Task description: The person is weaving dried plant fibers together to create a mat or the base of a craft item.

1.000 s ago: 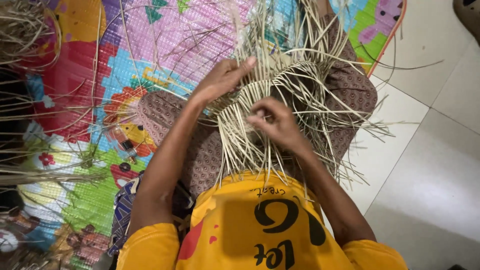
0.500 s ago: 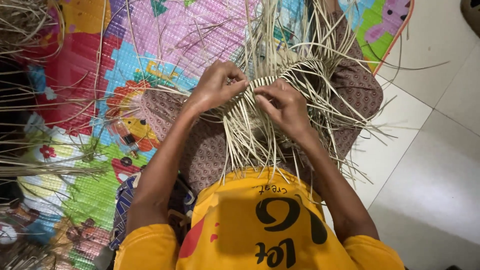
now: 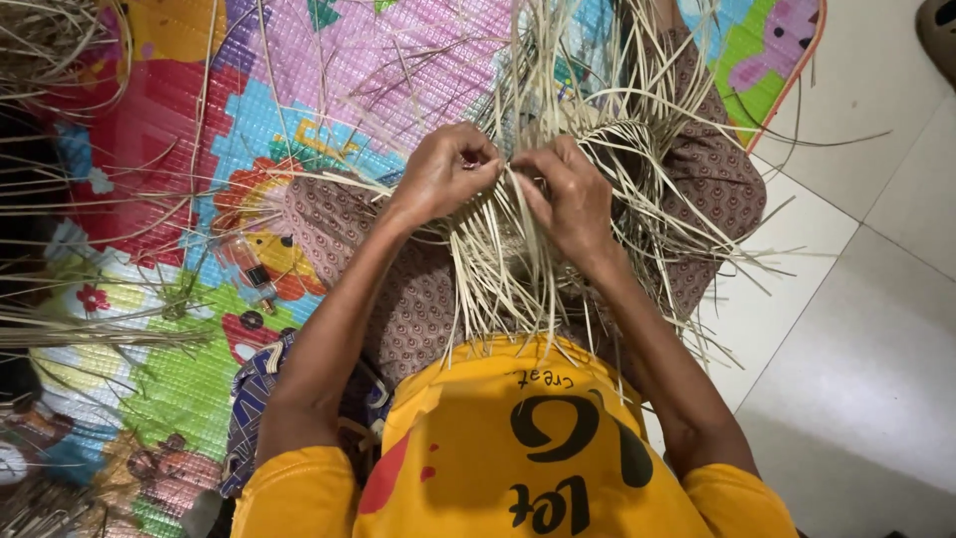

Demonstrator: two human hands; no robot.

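A: Head view, looking down: weaving (image 3: 558, 214) of pale strips sits on the lap, loose ends fanning out over the knees and toward the yellow shirt (image 3: 498, 448)

B: Hands?

A: Left hand (image 3: 448, 174) and right hand (image 3: 568, 199) meet at the work's upper edge, nearly touching. Left fingers curled shut, pinching strips. Right fingers closed round a few strips too

B: Surroundings?

A: Bright play mat (image 3: 199, 149) underneath, white floor tiles (image 3: 856, 329) to the right, more loose strips (image 3: 60, 329) lying at left
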